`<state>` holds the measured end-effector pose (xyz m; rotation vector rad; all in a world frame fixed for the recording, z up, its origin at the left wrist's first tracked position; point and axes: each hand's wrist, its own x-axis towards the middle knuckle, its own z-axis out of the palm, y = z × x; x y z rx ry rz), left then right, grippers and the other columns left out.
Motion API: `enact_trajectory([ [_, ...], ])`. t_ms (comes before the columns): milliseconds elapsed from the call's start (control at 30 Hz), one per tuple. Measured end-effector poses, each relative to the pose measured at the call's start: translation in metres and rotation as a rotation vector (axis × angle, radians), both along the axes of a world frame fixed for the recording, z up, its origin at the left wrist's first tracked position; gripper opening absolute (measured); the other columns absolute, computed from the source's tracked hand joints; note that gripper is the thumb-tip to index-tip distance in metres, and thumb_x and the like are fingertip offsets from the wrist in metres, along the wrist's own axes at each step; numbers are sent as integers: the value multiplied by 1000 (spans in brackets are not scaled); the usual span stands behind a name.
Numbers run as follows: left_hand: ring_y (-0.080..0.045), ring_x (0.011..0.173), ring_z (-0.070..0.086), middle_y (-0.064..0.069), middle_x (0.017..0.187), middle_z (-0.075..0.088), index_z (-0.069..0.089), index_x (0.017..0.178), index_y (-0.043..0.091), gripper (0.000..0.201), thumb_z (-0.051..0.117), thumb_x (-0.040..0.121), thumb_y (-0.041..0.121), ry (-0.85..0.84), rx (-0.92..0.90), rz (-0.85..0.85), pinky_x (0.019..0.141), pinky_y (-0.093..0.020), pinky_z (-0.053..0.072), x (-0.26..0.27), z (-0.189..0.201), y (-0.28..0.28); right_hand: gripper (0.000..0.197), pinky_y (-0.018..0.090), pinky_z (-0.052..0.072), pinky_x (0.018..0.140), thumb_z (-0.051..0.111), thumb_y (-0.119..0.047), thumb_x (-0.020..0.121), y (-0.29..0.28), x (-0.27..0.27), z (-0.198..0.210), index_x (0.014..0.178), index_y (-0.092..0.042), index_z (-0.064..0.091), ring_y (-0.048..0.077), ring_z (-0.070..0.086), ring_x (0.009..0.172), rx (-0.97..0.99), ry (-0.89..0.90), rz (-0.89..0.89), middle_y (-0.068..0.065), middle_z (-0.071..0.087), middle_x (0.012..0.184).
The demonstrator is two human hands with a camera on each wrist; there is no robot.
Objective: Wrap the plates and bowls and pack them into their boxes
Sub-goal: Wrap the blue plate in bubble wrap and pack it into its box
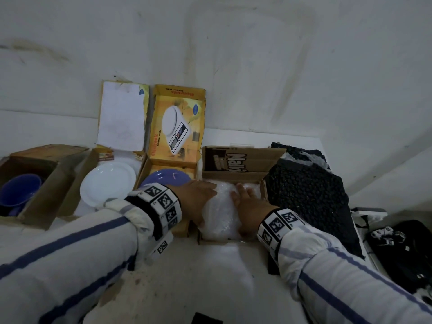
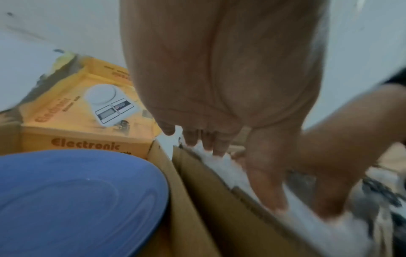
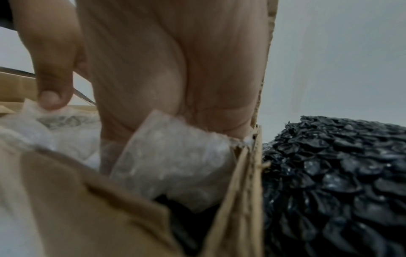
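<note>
A bundle in clear bubble wrap (image 1: 219,213) lies in the brown cardboard box (image 1: 233,160) at the middle. Both hands lie on top of it. My left hand (image 1: 198,195) presses its left side with straight fingers (image 2: 193,139) and the thumb reaching down inside the box wall (image 2: 197,200). My right hand (image 1: 247,202) rests flat on the right side; in the right wrist view its palm (image 3: 175,78) sits over the wrap (image 3: 175,156) and its fingers are hidden. A blue plate (image 1: 166,177) sits in the yellow scale box (image 1: 177,122). What the bundle holds is hidden.
A white plate (image 1: 107,183) lies left of the yellow box. A blue bowl (image 1: 18,190) sits in an open brown box (image 1: 46,183) at far left. Black bubble wrap (image 1: 308,195) is piled right of the middle box. The wall stands close behind.
</note>
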<state>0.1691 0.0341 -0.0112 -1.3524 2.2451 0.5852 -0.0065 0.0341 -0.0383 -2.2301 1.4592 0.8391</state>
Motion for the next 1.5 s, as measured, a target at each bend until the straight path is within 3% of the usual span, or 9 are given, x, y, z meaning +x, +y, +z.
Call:
enact_trajectory([
  [167, -22, 147, 4, -6, 160, 4, 14, 151, 11, 98, 70, 79, 46, -52, -42, -15, 120, -41, 5, -6, -12, 2, 103, 51, 21, 114, 67, -21, 81, -1, 0, -5, 150, -20, -9, 31, -10, 146, -29, -11, -10, 4, -25, 155],
  [400, -33, 143, 15, -15, 155, 16, 23, 146, 5, 85, 67, 80, 36, -209, -247, -12, 118, -47, 8, -26, -28, 17, 107, 49, 20, 115, 71, -26, 77, 0, 1, 3, 150, -19, -8, 31, -9, 146, -7, -20, -19, 6, -19, 156],
  [533, -35, 141, 20, -18, 152, 20, 25, 146, 5, 79, 63, 84, 36, -257, -276, -31, 117, -50, 5, -28, -26, 16, 89, 40, 27, 113, 62, -21, 82, -12, -2, 25, 150, -14, 5, 30, 16, 142, -29, -17, 19, 12, 7, 155],
  [633, -36, 140, 22, -19, 151, 21, 25, 145, 4, 81, 64, 83, 38, -283, -284, -48, 116, -51, 6, -31, -27, 16, 81, 45, 26, 109, 63, -19, 79, -12, -8, 33, 146, -15, 19, 31, 24, 137, -150, 105, 41, 13, 22, 149],
  [833, -33, 142, 18, -16, 153, 17, 24, 146, 7, 86, 66, 79, 41, -262, -264, -42, 114, -54, 4, -26, -27, 15, 78, 46, 24, 110, 57, -15, 85, 3, -9, 20, 148, -12, 11, 31, 20, 141, -153, 127, 30, 18, 9, 155],
  [967, -30, 145, 9, -12, 157, 8, 17, 149, 10, 87, 64, 82, 37, -233, -227, -11, 114, -57, -1, -22, -23, 15, 96, 48, 27, 109, 70, -26, 77, -8, -19, 24, 149, -30, 7, 33, 24, 140, -34, 64, -58, 6, 3, 157],
  [1133, -27, 146, 7, -10, 158, 6, 13, 150, 10, 91, 67, 81, 37, -215, -197, 0, 114, -56, -1, -19, -19, 15, 97, 49, 17, 109, 71, -43, 74, -1, -22, 33, 148, -26, 12, 27, 17, 143, -23, 161, 124, 6, 11, 157],
  [1300, -26, 146, 6, -10, 158, 5, 15, 149, 8, 88, 65, 83, 35, -171, -198, 10, 116, -53, 2, -17, -20, 19, 93, 48, 24, 103, 75, -41, 68, 4, -23, 25, 144, -21, 25, 25, 30, 136, -98, 143, 132, 7, 27, 149],
  [1500, -26, 147, 1, -10, 159, 3, 16, 149, 8, 84, 63, 84, 34, -75, -219, 30, 117, -49, 2, -11, -21, 23, 78, 47, 21, 106, 66, -31, 76, 13, -25, 18, 142, -22, 26, 24, 28, 137, -138, 53, 86, 6, 26, 147],
])
